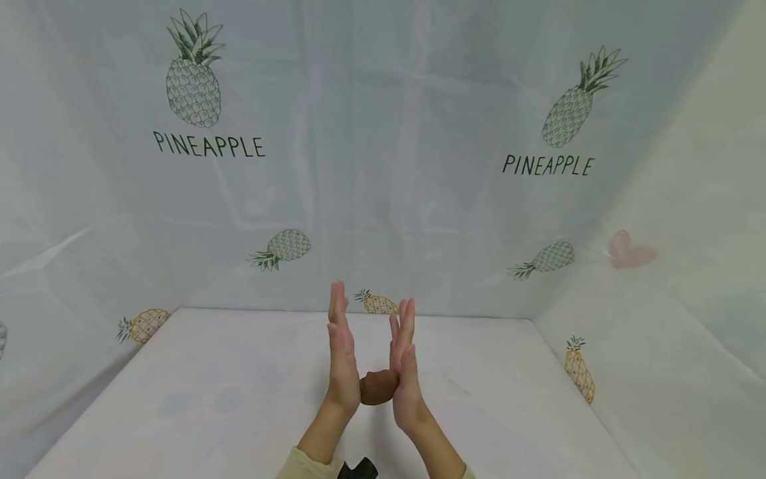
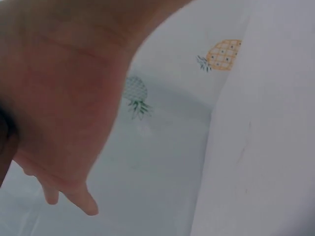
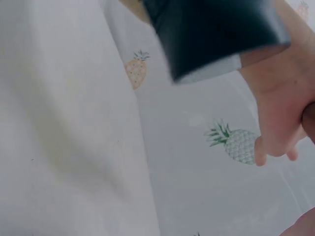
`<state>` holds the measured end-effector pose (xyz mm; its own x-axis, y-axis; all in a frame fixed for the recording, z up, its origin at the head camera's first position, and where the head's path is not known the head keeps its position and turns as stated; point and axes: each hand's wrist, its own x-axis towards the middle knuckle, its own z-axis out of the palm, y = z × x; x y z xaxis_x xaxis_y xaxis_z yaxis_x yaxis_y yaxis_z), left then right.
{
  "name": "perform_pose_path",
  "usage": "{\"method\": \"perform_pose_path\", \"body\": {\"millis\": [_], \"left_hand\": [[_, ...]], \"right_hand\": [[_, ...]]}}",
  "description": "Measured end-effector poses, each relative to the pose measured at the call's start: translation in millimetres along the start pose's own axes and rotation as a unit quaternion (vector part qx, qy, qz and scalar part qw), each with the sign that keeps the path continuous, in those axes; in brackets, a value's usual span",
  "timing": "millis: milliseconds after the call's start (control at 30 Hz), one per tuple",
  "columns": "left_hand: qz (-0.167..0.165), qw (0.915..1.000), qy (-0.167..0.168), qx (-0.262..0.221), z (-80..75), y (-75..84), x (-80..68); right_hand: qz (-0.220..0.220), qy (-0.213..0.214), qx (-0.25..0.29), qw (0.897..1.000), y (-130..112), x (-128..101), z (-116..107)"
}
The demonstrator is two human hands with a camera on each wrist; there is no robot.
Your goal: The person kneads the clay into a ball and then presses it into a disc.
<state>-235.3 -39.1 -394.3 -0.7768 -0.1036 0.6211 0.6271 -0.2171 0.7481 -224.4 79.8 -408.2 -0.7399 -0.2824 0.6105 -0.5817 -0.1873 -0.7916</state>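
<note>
In the head view, a smooth brown lump (image 1: 379, 388) is held up off the table between two facing palms. The frames do not show what it is made of. My left hand (image 1: 344, 362) presses its left side near the heel of the palm, fingers straight and pointing up. Against the opposite side rests my right hand (image 1: 407, 376), its fingers also extended. Only a sliver of the lump (image 3: 310, 123) shows at the right edge of the right wrist view, beside a hand. A close palm (image 2: 64, 103) fills the left of the left wrist view.
A white tabletop (image 1: 251, 392) spreads beneath the hands. Pale curtains (image 1: 383, 166) printed with pineapples stand behind it and on both sides. A black band (image 1: 362, 469) shows by the left sleeve (image 1: 308, 464).
</note>
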Motion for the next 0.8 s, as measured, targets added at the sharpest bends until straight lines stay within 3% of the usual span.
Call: {"method": "perform_pose_path", "body": {"millis": [233, 400, 533, 600, 700, 800], "left_hand": [[-0.003, 0.9996, 0.005, 0.027, -7.6, 3.4, 3.9], [0.042, 0.9905, 0.033, 0.126, -16.2, 0.0, 8.6], [0.064, 0.9808, 0.025, 0.182, -12.3, -6.3, 5.9], [0.048, 0.9849, -0.005, 0.166, -5.6, -9.2, 1.1], [-0.02, 0.9948, -0.062, 0.079, 7.0, -10.4, -9.1], [-0.096, 0.9889, -0.113, -0.011, 18.4, -7.7, -20.6]], "right_hand": [[0.051, -0.009, 0.021, 0.998, 7.0, -3.7, 4.0], [0.107, -0.021, 0.07, 0.992, 0.6, -7.2, 15.0], [0.092, 0.006, 0.091, 0.992, -10.9, -7.1, 15.1], [0.066, 0.027, 0.077, 0.994, -16.1, -5.5, 10.7], [0.033, 0.057, 0.046, 0.997, -19.2, -1.9, 0.7], [0.006, 0.072, 0.019, 0.997, -16.6, 2.0, -9.7]]}}
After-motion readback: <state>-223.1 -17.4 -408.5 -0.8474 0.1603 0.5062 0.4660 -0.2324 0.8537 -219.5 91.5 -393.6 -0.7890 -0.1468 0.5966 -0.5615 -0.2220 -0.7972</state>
